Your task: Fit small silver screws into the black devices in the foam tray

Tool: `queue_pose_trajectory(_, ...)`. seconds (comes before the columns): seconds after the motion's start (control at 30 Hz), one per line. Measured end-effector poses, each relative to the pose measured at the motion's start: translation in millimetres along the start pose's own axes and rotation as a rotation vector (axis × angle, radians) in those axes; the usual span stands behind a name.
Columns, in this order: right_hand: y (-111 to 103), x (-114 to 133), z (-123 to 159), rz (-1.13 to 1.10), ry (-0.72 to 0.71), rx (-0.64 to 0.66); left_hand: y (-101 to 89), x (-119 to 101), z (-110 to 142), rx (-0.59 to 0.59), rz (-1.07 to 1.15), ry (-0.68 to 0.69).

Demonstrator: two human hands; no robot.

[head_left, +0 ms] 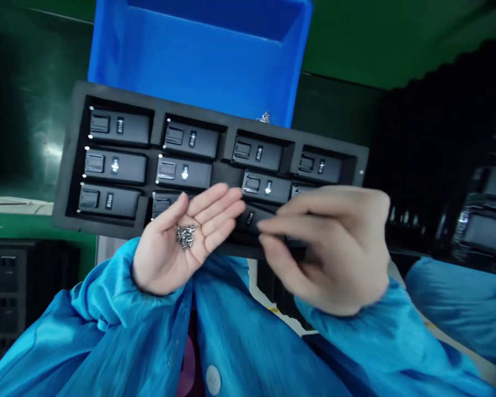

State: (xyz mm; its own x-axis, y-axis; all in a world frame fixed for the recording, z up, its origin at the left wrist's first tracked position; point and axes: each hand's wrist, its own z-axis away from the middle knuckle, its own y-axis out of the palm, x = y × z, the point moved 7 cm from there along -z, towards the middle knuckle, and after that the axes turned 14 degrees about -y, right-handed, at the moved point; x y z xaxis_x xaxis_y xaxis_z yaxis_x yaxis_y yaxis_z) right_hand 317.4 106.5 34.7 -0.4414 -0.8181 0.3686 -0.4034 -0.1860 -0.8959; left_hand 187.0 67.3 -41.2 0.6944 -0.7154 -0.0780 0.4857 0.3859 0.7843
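Left hand (pixel 163 259) is lying palm up and open, fingers spread slightly apart, and is cradling a small heap of silver screws (pixel 186 236) in the palm. Right hand (pixel 330 248) is hovering just beside it, thumb and fingers drawn close together over the near edge of the black foam tray (pixel 76 149). Motion blur is hiding the fingertips, so I cannot tell whether they are clamped on anything.

The foam tray is sitting tilted in view, directly in front of the person and beneath both hands. It is carrying rows of black latched modules, each marked with a small printed label that is hard to read. The module nearest the right hand's fingers (pixel 251 219) is lying in the front row, partly covered by that hand.

Beyond the tray's far edge, a blue plastic bin (pixel 198 60) is standing, with a few loose screws (pixel 265 117) showing at its rim. Left of the tray, a stack of black foam trays (pixel 4 286) is sitting below a green surface (pixel 25 226). Right of the tray, more dark modules (pixel 483 220) are showing, blurred. Blue smock sleeves (pixel 107 298) are gathered at both wrists, and a white button (pixel 213 379) is showing on the smock's front.
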Motion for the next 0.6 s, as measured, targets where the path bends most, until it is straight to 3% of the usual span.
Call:
queue_pose_trajectory(0.1, 9, -20, 18, 0.104, 0.104, -0.031, -13.7, -18, 6, -0.112, -0.052, 0.125)
queue_pose_trajectory(0.2, 40, -28, 26, 0.122, 0.123, 0.153, -23.8, -32, 13, -0.192, -0.079, 0.237)
queue_pose_trajectory(0.27, 50, -28, 27, 0.141, 0.114, 0.201, -27.1, -37, 16, -0.208, -0.086, 0.274)
queue_pose_trajectory(0.6, 40, -32, 30, -0.084, 0.041, 0.243, -31.3, -40, 23, -0.234, -0.092, 0.315)
